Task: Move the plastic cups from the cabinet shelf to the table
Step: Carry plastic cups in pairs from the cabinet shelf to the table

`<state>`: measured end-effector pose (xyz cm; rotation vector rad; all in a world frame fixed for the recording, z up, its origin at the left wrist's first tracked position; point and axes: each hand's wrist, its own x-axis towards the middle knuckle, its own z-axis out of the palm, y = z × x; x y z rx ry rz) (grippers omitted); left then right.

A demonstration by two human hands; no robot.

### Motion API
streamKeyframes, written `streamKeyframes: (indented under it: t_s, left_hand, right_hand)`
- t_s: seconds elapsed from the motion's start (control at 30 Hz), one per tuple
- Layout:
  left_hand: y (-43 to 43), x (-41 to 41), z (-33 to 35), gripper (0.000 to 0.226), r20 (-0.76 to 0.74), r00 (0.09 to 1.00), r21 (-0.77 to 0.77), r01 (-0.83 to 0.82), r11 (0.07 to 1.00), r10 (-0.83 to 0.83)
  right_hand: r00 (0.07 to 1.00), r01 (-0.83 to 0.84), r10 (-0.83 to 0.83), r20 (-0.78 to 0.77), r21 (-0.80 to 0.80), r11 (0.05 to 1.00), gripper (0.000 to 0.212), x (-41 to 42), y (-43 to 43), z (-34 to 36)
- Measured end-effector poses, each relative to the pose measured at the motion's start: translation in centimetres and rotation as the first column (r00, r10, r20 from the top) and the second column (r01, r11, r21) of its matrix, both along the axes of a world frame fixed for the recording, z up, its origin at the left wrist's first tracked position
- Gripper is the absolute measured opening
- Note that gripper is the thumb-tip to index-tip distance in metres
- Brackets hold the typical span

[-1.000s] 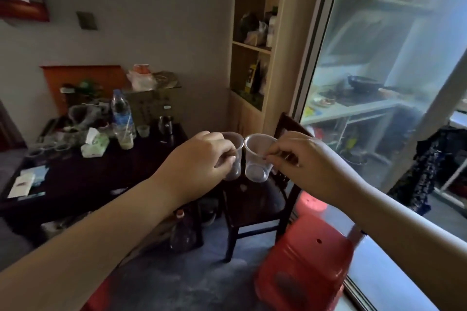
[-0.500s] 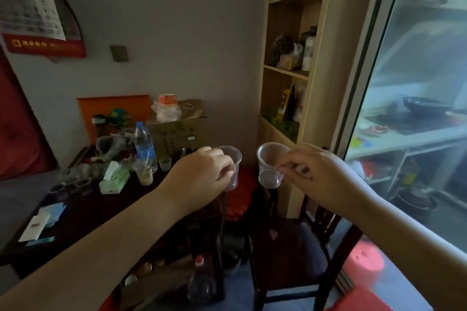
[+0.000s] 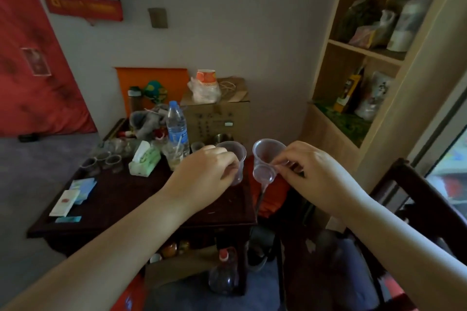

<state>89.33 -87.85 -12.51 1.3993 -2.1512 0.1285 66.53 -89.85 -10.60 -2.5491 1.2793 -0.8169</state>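
Observation:
My left hand grips a clear plastic cup held in the air over the right part of the dark wooden table. My right hand pinches a second clear plastic cup by its side, tilted with its mouth facing me, just past the table's right edge. The two cups hang side by side, a small gap apart. The wooden cabinet with open shelves stands at the right.
The table's far part carries a water bottle, a green tissue pack, several small glasses and a cardboard box. Cards lie at its left. A dark chair stands at right, bottles under the table.
The view has swung left and closer to the table. Both hands, each still holding a cup, now hang over the table's right end instead of in front of the chair.

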Motion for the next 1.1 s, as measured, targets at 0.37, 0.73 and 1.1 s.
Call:
streamKeyframes:
  t_s: [0.37,0.73,1.1]
  left_hand:
    - [-14.8,10.7,-7.9,0.014,-0.051,0.999,0.085,-0.013,0.996,0.017]
    - [-24.0,15.5,-14.8,0.014,-0.041,0.999,0.215,0.035,0.976,-0.027]
    - [-28.5,17.1,-21.0,0.018,-0.046,0.996,0.351,-0.055,0.935,0.076]
  right_hand:
    - [0.999,0.031,-0.035,0.019,0.163,0.986,0.019,11.3,-14.6,-8.2]
    - [0.994,0.089,-0.065,-0.087,0.305,0.948,0.03,16.4,-22.5,-15.7]
    - [0.991,0.078,-0.041,-0.126,0.307,0.949,0.026,18.5,-30.2,-21.6]
